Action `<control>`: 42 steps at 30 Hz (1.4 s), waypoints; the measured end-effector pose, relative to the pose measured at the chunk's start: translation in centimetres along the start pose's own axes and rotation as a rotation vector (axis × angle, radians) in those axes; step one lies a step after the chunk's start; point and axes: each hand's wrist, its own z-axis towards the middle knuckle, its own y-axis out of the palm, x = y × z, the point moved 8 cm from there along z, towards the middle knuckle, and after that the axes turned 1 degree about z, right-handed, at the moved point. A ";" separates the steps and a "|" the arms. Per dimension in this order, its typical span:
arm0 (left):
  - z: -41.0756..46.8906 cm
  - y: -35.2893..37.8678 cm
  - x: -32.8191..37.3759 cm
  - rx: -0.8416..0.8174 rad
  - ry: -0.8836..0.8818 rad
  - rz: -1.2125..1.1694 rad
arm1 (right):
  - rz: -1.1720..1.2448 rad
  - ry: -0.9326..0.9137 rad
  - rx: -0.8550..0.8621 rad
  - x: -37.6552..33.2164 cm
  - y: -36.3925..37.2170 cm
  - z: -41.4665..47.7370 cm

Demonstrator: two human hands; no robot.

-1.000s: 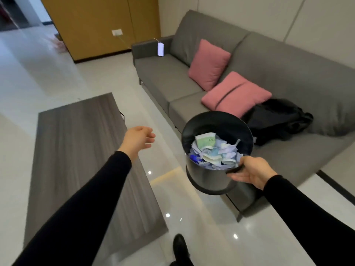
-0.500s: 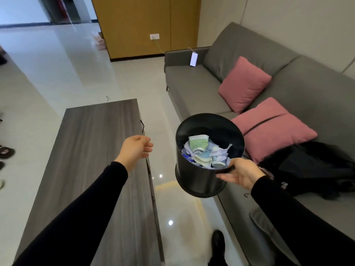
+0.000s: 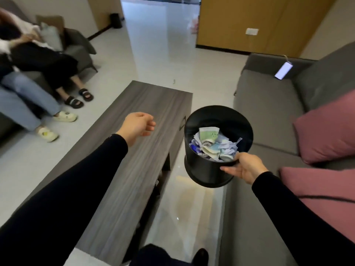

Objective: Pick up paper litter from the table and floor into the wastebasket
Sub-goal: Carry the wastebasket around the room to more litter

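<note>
A black round wastebasket (image 3: 206, 169) hangs in the air between the table and the sofa, tilted toward me. Crumpled paper litter (image 3: 212, 145), white, green and blue, lies inside it. My right hand (image 3: 245, 167) grips its near rim. My left hand (image 3: 139, 125) hovers over the dark wood-grain coffee table (image 3: 134, 169), fingers loosely curled with nothing in them. A tiny scrap (image 3: 174, 81) lies on the floor beyond the table's far end.
A grey sofa (image 3: 269, 104) with pink cushions (image 3: 326, 129) stands at the right, a phone (image 3: 284, 70) on its armrest. Two seated people's legs (image 3: 38, 100) are at the left by another sofa. My shoe (image 3: 200, 257) is on the glossy floor between table and sofa.
The view has swung left, bringing the seated people and hallway into sight. Both hands and the wastebasket keep nearly the same pose in front of me.
</note>
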 end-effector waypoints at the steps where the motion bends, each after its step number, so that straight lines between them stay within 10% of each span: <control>1: 0.3 0.1 0.2 0.025 -0.005 -0.002 | -0.012 0.001 -0.023 -1.1 0.2 0.9; 42: 61.6 28.9 16.6 0.071 -0.207 -0.050 | -0.075 0.101 -0.042 -47.7 7.2 54.7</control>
